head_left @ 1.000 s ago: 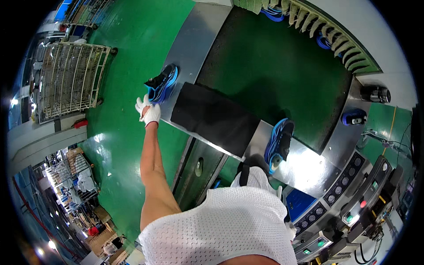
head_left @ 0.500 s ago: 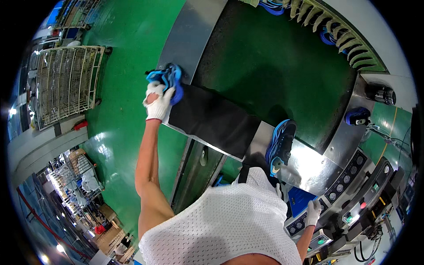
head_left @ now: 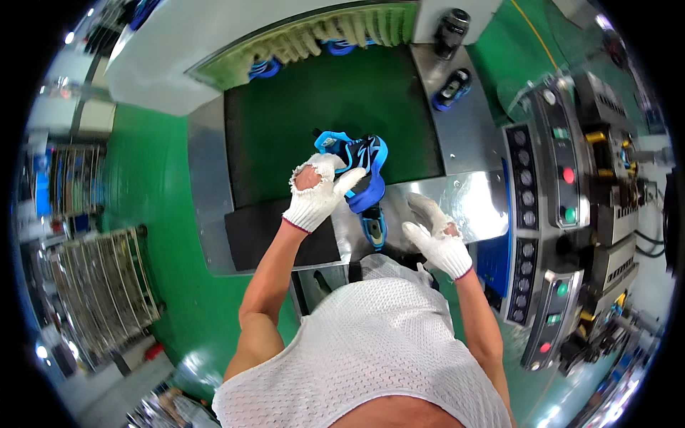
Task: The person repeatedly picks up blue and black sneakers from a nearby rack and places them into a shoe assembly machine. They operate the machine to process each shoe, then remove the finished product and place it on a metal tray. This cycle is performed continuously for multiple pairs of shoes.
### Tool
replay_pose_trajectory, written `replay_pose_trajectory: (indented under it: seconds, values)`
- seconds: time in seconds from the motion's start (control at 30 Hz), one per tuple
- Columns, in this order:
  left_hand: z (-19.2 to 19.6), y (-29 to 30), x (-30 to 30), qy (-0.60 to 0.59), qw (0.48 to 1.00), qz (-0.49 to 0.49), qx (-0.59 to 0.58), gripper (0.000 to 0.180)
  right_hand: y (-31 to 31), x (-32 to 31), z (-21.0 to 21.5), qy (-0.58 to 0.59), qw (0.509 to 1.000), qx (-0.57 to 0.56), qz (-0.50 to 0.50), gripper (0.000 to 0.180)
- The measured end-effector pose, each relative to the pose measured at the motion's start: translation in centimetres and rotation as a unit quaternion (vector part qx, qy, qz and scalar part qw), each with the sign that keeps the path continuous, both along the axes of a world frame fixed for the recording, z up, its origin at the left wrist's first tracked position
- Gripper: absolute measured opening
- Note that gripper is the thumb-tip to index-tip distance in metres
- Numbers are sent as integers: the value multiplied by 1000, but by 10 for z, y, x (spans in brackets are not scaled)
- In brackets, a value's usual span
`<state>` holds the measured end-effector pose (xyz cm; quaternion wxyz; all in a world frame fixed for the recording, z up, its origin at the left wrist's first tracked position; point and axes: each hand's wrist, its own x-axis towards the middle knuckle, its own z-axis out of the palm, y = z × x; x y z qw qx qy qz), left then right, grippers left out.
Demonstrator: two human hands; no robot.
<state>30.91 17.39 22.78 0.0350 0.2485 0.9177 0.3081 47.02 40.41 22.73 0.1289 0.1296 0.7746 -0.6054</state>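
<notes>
Left hand (head_left: 317, 200), gloved in worn white knit, is closed around a blue-and-black sneaker (head_left: 359, 167) held over the green conveyor belt (head_left: 285, 121). Right hand (head_left: 435, 235) is spread open, empty, above the steel table (head_left: 471, 200).

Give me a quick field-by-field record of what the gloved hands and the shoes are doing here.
Left hand: white knit glove, holding a blue and black shoe over the green belt
Right hand: gloved, fingers spread, holding nothing, over the shiny metal table
Second shoe: on the table edge, between the hands
Right side: control panel with round buttons
</notes>
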Motion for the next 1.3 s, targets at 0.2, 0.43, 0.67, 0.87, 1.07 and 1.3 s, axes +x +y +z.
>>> replay_pose_trajectory:
  seconds: [0.2,0.43,0.67,0.87,1.07,1.3]
  values:
    - [21,24,-6,95,994,-55,-30,41,14,70,-15,18,989,39,-139,60]
    - [14,-12,26,156,980,54,-116,41,86,236,-88,-120,932,-39,-340,59]
    - [9,-34,81,110,979,172,-15,34,99,254,-111,-141,945,-51,-292,59]
    - [-58,24,74,-54,989,-71,-118,38,76,191,-117,-114,969,-47,-213,60]
    - [-209,50,127,-55,952,-164,-254,46,76,128,-125,-125,976,79,-159,57]
    - [-78,8,77,-230,919,-318,31,31,62,158,-121,-211,933,92,-277,52]
